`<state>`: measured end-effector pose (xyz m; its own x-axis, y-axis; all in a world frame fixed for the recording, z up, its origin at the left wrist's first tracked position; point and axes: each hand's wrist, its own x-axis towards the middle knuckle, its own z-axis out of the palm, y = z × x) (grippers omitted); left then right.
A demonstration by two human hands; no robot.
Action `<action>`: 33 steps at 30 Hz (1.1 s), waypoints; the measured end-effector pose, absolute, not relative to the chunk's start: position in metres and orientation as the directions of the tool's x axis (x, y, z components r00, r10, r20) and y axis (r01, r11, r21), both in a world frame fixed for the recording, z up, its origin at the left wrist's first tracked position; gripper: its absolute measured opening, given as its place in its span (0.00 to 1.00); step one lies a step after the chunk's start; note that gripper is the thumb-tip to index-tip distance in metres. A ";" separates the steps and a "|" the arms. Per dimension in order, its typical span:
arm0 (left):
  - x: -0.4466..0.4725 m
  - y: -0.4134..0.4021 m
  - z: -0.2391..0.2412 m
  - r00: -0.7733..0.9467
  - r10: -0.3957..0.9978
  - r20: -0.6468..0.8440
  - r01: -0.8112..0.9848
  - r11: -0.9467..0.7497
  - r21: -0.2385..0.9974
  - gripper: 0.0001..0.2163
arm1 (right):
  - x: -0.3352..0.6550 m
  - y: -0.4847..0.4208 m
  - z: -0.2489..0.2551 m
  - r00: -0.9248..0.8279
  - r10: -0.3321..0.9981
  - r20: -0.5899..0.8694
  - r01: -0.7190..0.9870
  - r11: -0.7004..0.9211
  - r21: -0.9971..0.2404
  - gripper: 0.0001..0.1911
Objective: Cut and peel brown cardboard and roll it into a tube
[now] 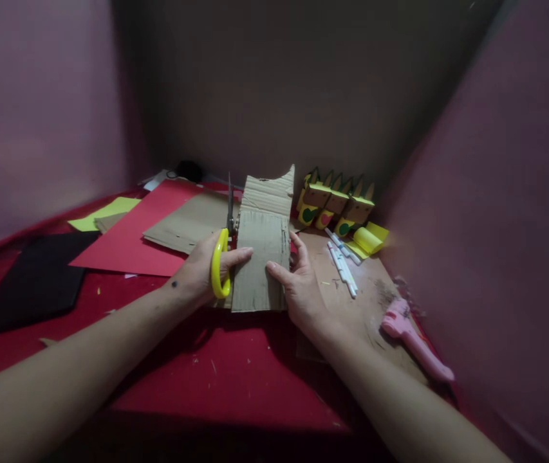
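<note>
My left hand (199, 270) grips yellow-handled scissors (221, 257), whose dark blades point away from me along the left edge of a brown cardboard piece (262, 251). Its thumb rests on the cardboard's face. My right hand (298, 283) holds the same cardboard by its right edge, thumb on the front and fingers behind. The cardboard stands tilted above the red table (226, 379), with a ragged, corrugated top edge.
Red paper (143, 231), a flat cardboard sheet (187, 222), yellow paper (103, 213) and a black sheet (37, 276) lie to the left. On the right are several small cardboard figures (336, 202), a yellow roll (368, 239), white sticks (344, 263) and a pink glue gun (414, 337).
</note>
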<state>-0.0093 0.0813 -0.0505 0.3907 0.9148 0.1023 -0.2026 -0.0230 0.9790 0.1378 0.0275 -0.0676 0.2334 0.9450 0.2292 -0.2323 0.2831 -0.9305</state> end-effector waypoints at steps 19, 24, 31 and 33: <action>-0.011 0.090 -0.055 0.251 0.957 0.145 -0.148 -0.110 0.983 0.24 | 0.138 0.016 -0.072 -0.129 0.992 -0.005 -0.557 -0.076 -0.827 0.26; -0.008 0.086 -0.052 0.258 0.948 0.186 -0.147 -0.151 0.978 0.23 | 0.136 0.013 -0.075 -0.139 0.989 0.049 -0.611 -0.047 -0.790 0.30; -0.006 0.080 -0.053 0.208 0.935 0.286 -0.047 -0.283 0.958 0.23 | 0.140 0.016 -0.071 -0.048 0.997 0.052 -0.591 0.014 -0.807 0.28; -0.005 0.077 -0.054 0.231 0.919 0.319 0.029 -0.335 0.942 0.22 | 0.143 0.018 -0.068 -0.003 0.998 0.069 -0.580 0.054 -0.813 0.27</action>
<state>-0.0053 0.0768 -0.0537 0.2314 0.9190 0.3193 0.0291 -0.3346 0.9419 0.1428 0.0181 -0.0685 -0.0034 0.9976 0.0693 -0.5802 0.0544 -0.8126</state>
